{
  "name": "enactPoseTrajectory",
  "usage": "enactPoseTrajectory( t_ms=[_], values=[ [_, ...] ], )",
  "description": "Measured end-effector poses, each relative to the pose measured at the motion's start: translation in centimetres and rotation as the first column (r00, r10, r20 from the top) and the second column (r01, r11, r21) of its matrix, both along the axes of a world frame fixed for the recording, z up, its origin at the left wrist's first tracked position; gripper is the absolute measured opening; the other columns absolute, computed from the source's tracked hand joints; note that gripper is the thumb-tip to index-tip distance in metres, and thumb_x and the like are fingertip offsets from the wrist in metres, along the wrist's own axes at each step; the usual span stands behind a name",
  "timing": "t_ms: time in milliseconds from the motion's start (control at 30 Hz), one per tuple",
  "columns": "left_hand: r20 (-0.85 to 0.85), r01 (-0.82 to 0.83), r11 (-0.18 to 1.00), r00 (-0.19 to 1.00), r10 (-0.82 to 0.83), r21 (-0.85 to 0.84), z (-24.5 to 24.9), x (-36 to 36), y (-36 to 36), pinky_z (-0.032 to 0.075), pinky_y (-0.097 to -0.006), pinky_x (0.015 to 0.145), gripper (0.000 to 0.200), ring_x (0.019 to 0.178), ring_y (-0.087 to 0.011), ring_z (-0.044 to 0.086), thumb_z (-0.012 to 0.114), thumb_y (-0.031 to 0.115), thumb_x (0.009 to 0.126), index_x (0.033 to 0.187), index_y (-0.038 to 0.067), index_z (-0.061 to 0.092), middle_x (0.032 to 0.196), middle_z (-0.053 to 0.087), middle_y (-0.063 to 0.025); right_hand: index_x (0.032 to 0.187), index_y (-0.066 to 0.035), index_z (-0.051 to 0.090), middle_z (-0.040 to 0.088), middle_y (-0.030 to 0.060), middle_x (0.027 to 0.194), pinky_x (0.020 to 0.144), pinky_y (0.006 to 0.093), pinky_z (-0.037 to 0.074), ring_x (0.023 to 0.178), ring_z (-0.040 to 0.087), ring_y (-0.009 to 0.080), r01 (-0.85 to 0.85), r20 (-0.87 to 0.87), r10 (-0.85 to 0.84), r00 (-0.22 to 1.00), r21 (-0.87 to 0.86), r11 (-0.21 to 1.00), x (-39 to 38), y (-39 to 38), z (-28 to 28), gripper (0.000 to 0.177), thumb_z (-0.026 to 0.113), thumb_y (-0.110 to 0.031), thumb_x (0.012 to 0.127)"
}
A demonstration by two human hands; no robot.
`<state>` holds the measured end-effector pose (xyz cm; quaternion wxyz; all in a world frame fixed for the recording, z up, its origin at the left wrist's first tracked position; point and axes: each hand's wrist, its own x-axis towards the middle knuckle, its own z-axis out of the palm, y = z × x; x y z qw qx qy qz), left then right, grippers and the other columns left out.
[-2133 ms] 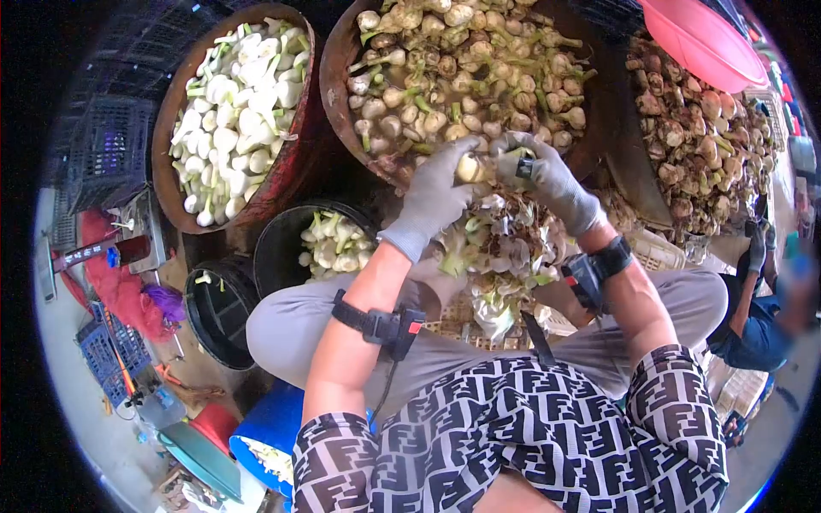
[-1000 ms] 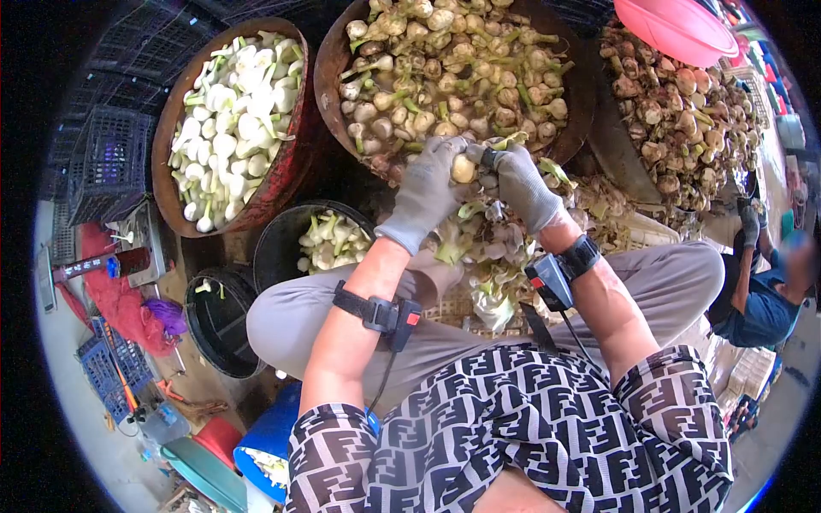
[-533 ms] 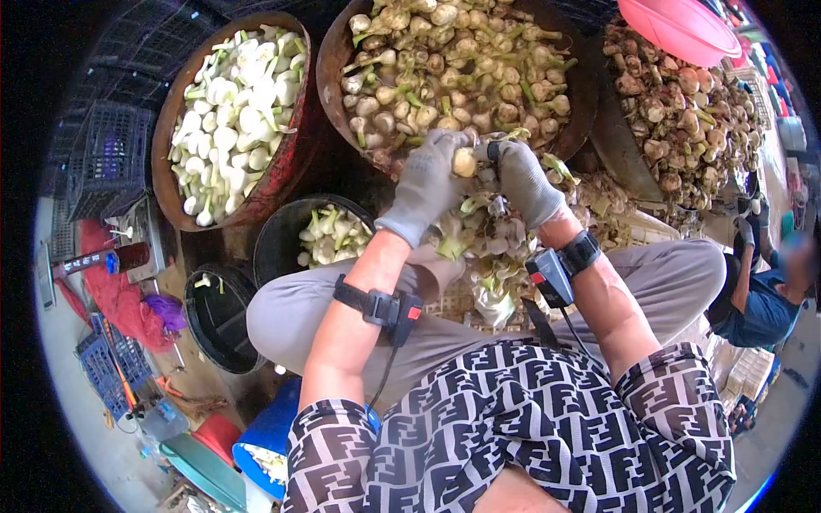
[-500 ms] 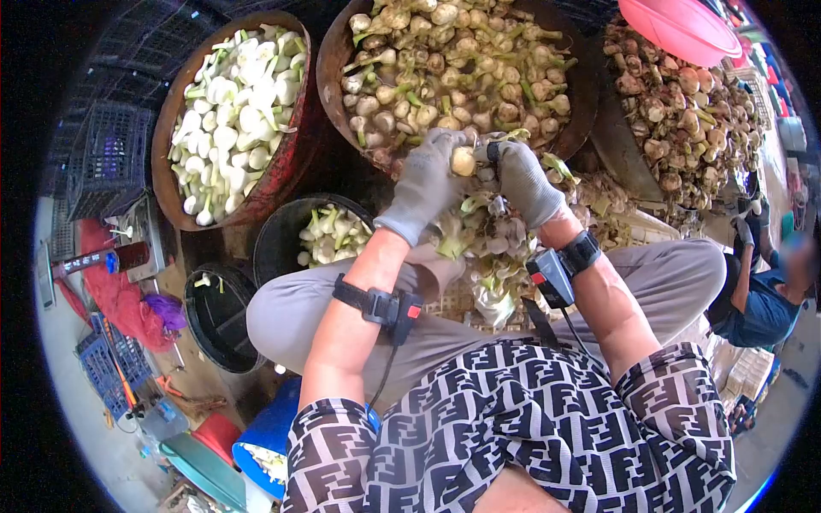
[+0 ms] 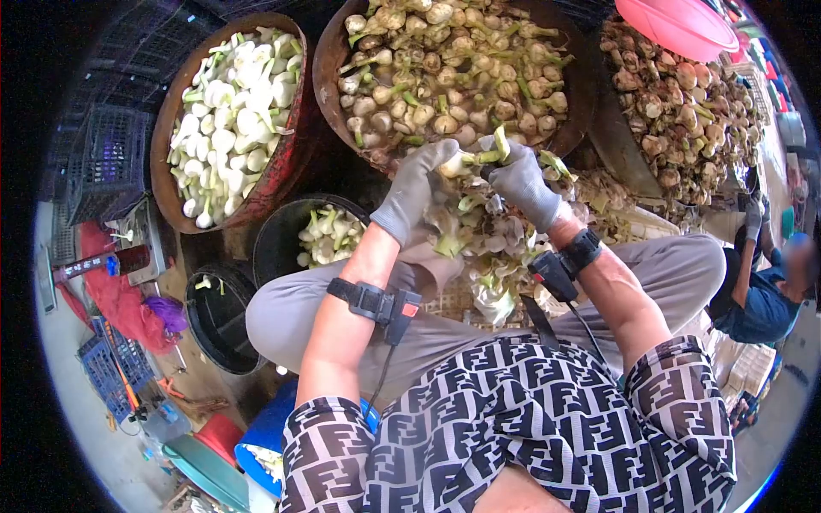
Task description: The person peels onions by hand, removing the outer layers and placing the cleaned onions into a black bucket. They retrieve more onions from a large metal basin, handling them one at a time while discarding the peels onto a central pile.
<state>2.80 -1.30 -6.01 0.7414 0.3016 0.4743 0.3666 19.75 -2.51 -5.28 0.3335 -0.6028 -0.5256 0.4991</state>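
My left hand, in a grey glove, pinches a pale garlic bulb whose green stem points right and bends upward. Close against that stem is my gloved right hand, its fingers closed around a small dark tool, mostly hidden in the grip. Both hands are over a heap of garlic peels and leaf scraps between my knees. Just beyond them stands a large rusty tub of wet, unpeeled garlic.
At the left, a red-rimmed tub holds white peeled garlic. A black bucket with some bulbs and another black bucket stand by my left knee. Muddy garlic lies right under a pink basin. A co-worker sits far right.
The garlic bulb has tipped sideways, and its green stem now shows upright between my hands. My left hand has turned and shifted slightly left; my right hand has moved slightly down and right.
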Motion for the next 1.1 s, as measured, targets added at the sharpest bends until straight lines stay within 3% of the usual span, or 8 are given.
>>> enactPoseTrajectory(
  t_ms=[200,433,567,667,733,867,1033,1100],
  values=[
    [-0.186,-0.019,0.964,0.98,0.07,0.267,-1.3,0.3,0.8,0.044,-0.0201,0.07,0.025,0.076,-0.0079,0.055,0.067,0.022,0.078,0.094,0.003,0.061,0.088,0.062,-0.0015,0.092,-0.001,0.058,0.06,0.0004,0.083,0.063,0.0224,0.044,0.07,0.054,0.0075,0.052,-0.698,-0.197,0.689,-0.223,0.973,0.3,-0.1,-1.2,0.011,0.057,-0.005,0.082],
    [-0.491,0.166,0.881,0.867,0.084,0.443,-0.9,1.6,-0.3,0.043,-0.02,0.076,0.035,0.086,-0.0092,0.054,0.067,0.014,0.078,0.108,0.001,0.054,0.091,0.06,-0.0027,0.089,-0.001,0.061,0.061,0.0055,0.079,0.061,0.0276,0.046,0.067,0.057,0.0166,-0.109,-0.094,0.169,0.981,0.45,0.886,0.6,-0.1,-4.3,0.012,0.058,-0.005,0.078],
    [-0.435,0.051,0.923,0.891,0.131,0.382,-0.8,1.4,-0.3,0.045,-0.0203,0.069,0.034,0.082,-0.0096,0.054,0.06,0.024,0.083,0.108,0.002,0.055,0.089,0.06,-0.0032,0.085,-0.002,0.062,0.062,0.0031,0.079,0.058,0.0281,0.047,0.067,0.059,0.0149,0.226,-0.321,-0.296,0.9,-0.238,0.944,-0.4,0.1,-3.7,0.01,0.053,-0.002,0.079],
    [-0.171,-0.09,0.996,0.981,0.088,-0.006,-0.1,1.2,-0.5,0.043,-0.0202,0.056,0.037,0.068,-0.0094,0.053,0.052,0.037,0.085,0.104,0.005,0.056,0.082,0.059,-0.0032,0.086,-0.004,0.064,0.064,0.0038,0.082,0.062,0.0296,0.046,0.069,0.058,0.017,-0.247,0.453,0.005,0.891,0.475,0.845,0.5,-0.1,-3.6,0.015,0.052,0.0,0.077],
    [-0.103,-0.171,0.968,0.983,0.154,-0.186,-0.1,1.5,-0.5,0.038,-0.0194,0.037,0.043,0.045,-0.0092,0.05,0.048,0.047,0.085,0.098,0.007,0.058,0.072,0.059,-0.0026,0.093,-0.003,0.062,0.063,0.0025,0.086,0.069,0.026,0.045,0.076,0.055,0.0125,-0.145,0.256,0.074,0.964,0.27,0.952,0.5,-0.1,-3.3,0.019,0.052,0.002,0.077],
    [0.022,-0.047,0.97,0.998,0.054,-0.24,-0.2,0.3,0.2,0.048,-0.0268,0.06,0.047,0.073,-0.011,0.057,0.046,0.048,0.087,0.101,0.004,0.059,0.085,0.061,-0.0044,0.096,-0.001,0.06,0.06,-0.0017,0.087,0.07,0.0225,0.044,0.081,0.053,0.0068,0.029,-0.164,-0.031,0.986,-0.013,0.999,0.0,-0.3,-1.8,0.017,0.059,-0.003,0.08],
    [-0.28,0.003,0.991,0.959,0.035,0.135,-1.4,0.7,0.1,0.046,-0.0213,0.051,0.054,0.071,-0.0089,0.055,0.047,0.053,0.084,0.101,0.004,0.059,0.085,0.06,-0.0026,0.09,-0.002,0.06,0.061,0.0016,0.079,0.064,0.0259,0.045,0.071,0.057,0.0137,0.003,-0.62,-0.118,0.776,-0.183,0.983,0.6,0.0,-2.0,0.015,0.062,-0.009,0.076],
    [-0.188,-0.003,0.998,0.982,-0.009,-0.065,-0.7,-0.2,0.5,0.045,-0.0211,0.051,0.047,0.07,-0.0077,0.055,0.049,0.047,0.086,0.098,0.002,0.06,0.082,0.06,-0.0026,0.091,-0.002,0.062,0.063,0.0037,0.086,0.068,0.0258,0.046,0.075,0.057,0.0116,-0.197,-0.032,0.203,0.979,0.143,0.97,1.9,-0.6,-1.5,0.017,0.065,-0.007,0.074]
  ],
)
